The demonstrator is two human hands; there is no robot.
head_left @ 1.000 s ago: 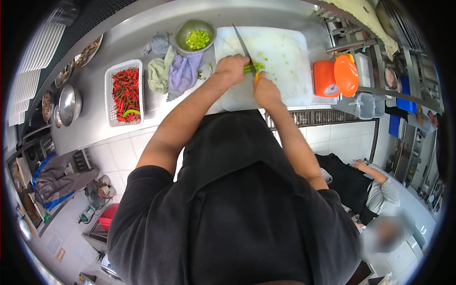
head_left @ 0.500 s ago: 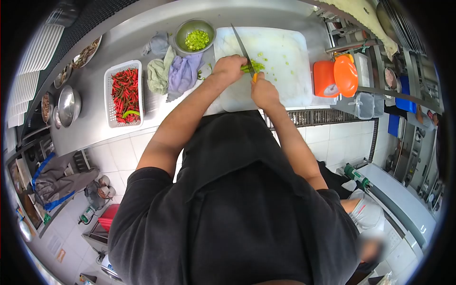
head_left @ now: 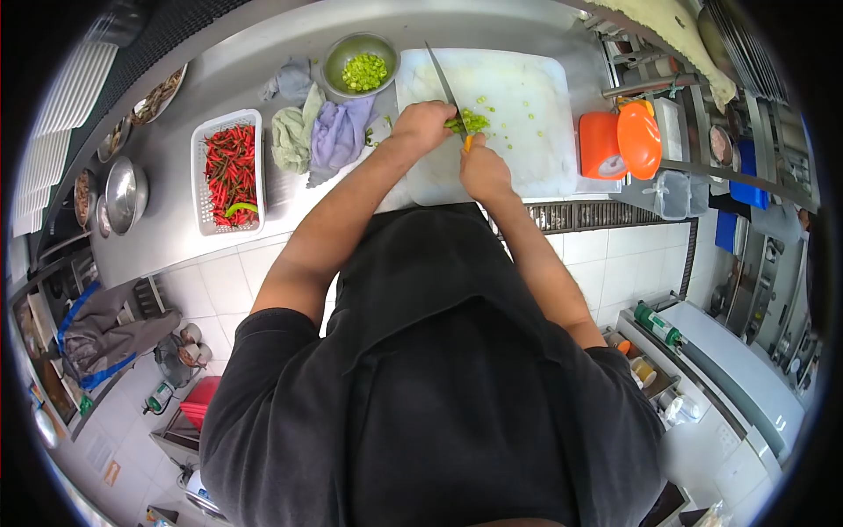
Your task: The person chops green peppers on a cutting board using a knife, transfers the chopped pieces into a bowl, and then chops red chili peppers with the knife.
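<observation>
A long knife (head_left: 441, 75) with a yellow handle is gripped in my right hand (head_left: 486, 173), its blade pointing to the far side of the white cutting board (head_left: 536, 83). My left hand (head_left: 425, 125) presses down with curled fingers on green chillies (head_left: 453, 124), close beside the blade. Just right of the blade lies a small heap of chopped green chilli (head_left: 475, 120), with loose slices scattered further across the board. Behind my left hand stands a metal bowl (head_left: 334, 81) holding more chopped green pieces.
Left of the board lie a purple cloth (head_left: 341, 139), a green cloth (head_left: 290, 142) and a grey cloth (head_left: 291, 81). A white basket (head_left: 199, 180) holds red chillies (head_left: 232, 171) and one green one. An orange scale (head_left: 601, 147) stands at right, metal bowls (head_left: 128, 195) at far left.
My right hand and the knife have shifted slightly to the left, towards my left hand. At the lower right, the person in light clothing has moved mostly out of view.
</observation>
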